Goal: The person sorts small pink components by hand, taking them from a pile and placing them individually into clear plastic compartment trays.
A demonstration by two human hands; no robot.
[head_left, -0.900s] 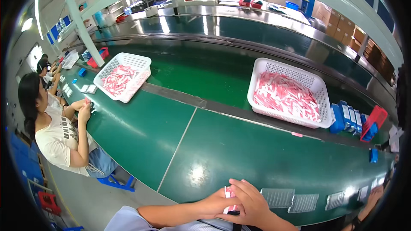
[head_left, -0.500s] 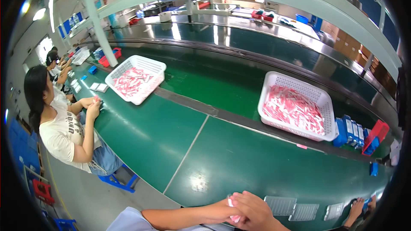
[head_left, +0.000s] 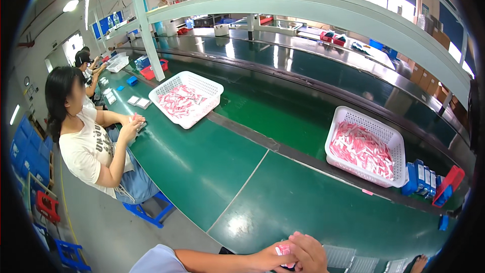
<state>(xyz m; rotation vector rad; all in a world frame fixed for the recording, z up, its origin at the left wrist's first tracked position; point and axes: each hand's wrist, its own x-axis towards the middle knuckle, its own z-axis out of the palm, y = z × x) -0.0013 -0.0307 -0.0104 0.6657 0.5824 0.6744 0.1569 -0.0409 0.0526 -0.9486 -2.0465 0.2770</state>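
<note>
At the lower edge my left hand (head_left: pixel 269 260) and my right hand (head_left: pixel 309 254) are closed together over a small bundle of pink-and-white strips (head_left: pixel 284 249). The right hand's fingers lie across the top of it, and the left hand cups it from the other side. A dark bit shows under the bundle; what it is I cannot make out. Just right of my hands, clear ribbed plastic trays (head_left: pixel 338 257) lie on the green table (head_left: pixel 298 199).
White baskets of pink-and-white strips stand ahead right (head_left: pixel 331 146) and ahead left (head_left: pixel 214 102). Blue boxes (head_left: pixel 420 178) and a red bin (head_left: pixel 448 186) are at the far right. A co-worker (head_left: pixel 93 141) sits left; another person's hand (head_left: pixel 419 264) is lower right. A white beam (head_left: pixel 323 7) crosses above.
The whole view has swung, so the table, baskets and co-worker sit farther right. Between my hands, more of the pink-and-white bundle's patterned face shows, where a white edge stood out before.
</note>
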